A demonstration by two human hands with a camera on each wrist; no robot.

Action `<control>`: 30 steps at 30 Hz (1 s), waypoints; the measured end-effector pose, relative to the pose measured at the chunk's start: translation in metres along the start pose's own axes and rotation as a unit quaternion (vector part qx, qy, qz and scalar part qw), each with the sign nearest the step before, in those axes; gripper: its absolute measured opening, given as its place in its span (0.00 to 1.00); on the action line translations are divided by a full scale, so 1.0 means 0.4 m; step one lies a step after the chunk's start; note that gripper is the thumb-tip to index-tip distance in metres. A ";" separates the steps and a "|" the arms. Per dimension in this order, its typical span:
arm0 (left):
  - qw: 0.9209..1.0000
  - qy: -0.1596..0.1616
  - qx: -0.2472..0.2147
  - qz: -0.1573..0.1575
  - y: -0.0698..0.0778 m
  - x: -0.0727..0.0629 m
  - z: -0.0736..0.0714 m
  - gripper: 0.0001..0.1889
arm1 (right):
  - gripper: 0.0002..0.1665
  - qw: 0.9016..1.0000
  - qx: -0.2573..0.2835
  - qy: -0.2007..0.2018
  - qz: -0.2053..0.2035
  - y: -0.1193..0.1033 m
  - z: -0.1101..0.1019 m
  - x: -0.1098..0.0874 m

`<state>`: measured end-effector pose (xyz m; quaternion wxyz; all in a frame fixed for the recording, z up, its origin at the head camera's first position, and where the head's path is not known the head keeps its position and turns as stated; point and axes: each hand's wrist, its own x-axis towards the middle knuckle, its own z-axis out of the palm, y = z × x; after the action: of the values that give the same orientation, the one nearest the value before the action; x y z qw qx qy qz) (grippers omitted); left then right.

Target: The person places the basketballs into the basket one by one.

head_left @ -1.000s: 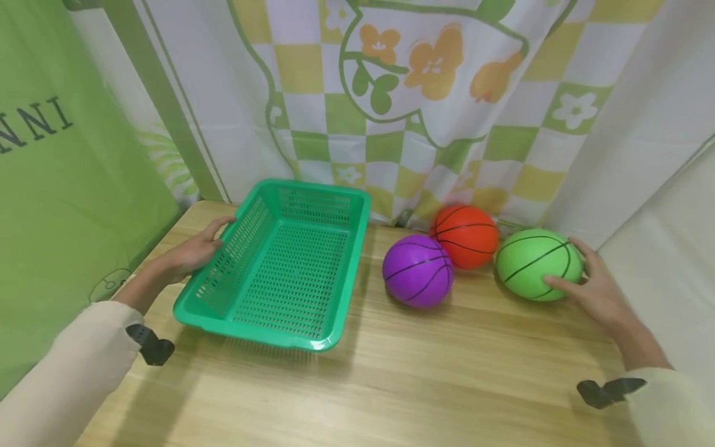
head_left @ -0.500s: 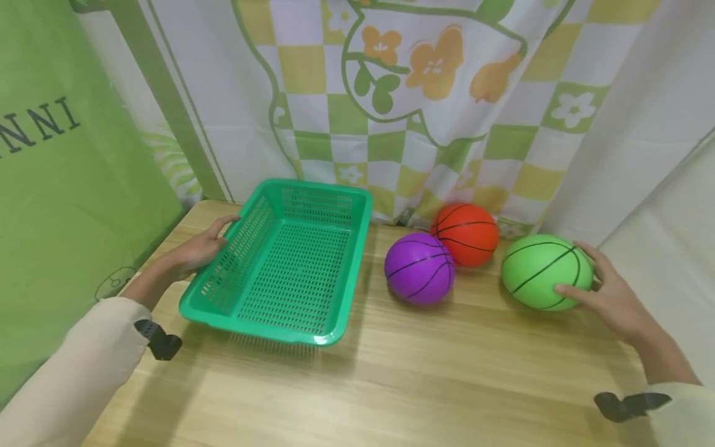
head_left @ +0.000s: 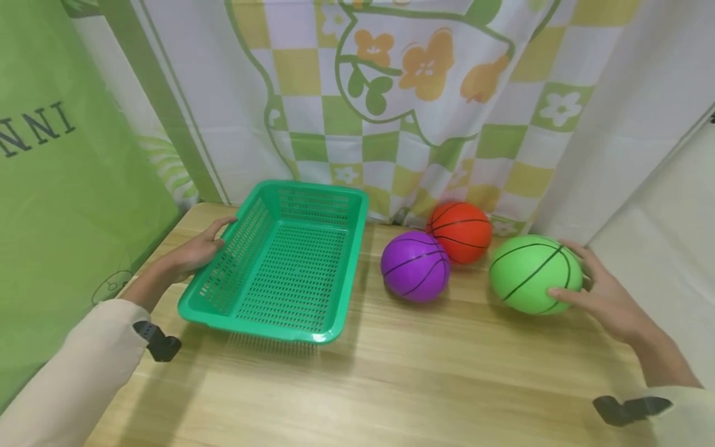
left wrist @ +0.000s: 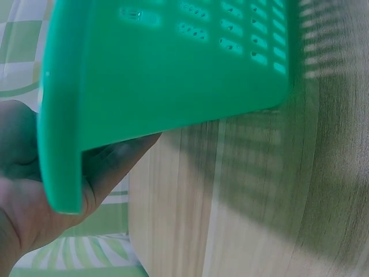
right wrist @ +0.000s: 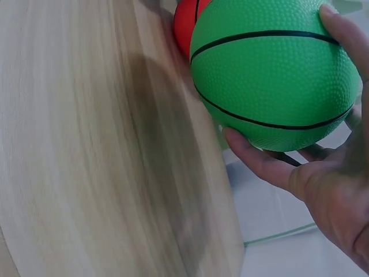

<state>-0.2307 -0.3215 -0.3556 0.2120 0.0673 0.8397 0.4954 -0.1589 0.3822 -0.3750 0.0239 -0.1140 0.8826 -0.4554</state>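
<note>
A green plastic basket with slotted walls sits on the left of the table. My left hand grips its left rim; in the left wrist view, part of that hand shows behind the rim, and some fingers are hidden. On the right, my right hand holds a green ball with black lines, thumb on the near side and fingers round the right side. The right wrist view shows the ball with its shadow on the wood. A purple ball and a red ball lie between basket and green ball.
The wooden table runs back to a checked, flower-printed curtain. A green cloth with dark letters hangs at the left, and a pale sheet stands at the right edge.
My right hand has brought the green ball slightly toward me, widening its gap from the red ball. The left hand stays on the basket rim; basket and other balls keep their places.
</note>
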 end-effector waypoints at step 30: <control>0.999 -0.008 -0.040 -0.026 -0.008 -0.011 -0.036 0.34 | 0.61 0.988 0.095 0.017 -0.118 -0.184 0.069 0.012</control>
<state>-0.2323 -0.3362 -0.3509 0.2338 0.0408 0.8189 0.5226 -0.1462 0.3181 -0.3312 -0.0340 -0.2068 0.8160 -0.5388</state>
